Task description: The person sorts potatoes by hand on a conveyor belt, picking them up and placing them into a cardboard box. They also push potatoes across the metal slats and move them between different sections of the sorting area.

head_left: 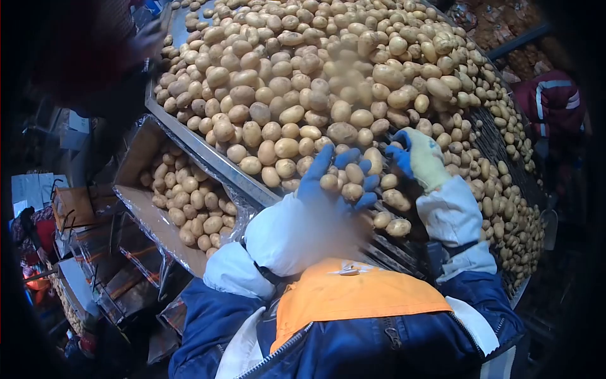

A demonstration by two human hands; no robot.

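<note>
My left hand (334, 183), in a blue glove, is turned palm up with its fingers curled around a few small potatoes (352, 191). Just to its right, my right hand (420, 158) wears a pale yellow-green glove with blue fingers. Those fingers are bent together at the edge of the pile; whatever is between them, if anything, is hidden. Loose potatoes (341, 132) cover the sorting table (189, 139) in front of both hands. A few more potatoes (396, 227) lie on dark slats close to my wrists.
A plastic-lined cardboard box (142, 211) filled with potatoes stands against the table's left metal edge. Dark conveyor slats (499, 142) run along the right. A person's hand (148, 41) is at upper left, and a person in maroon sleeves (555, 104) is at right.
</note>
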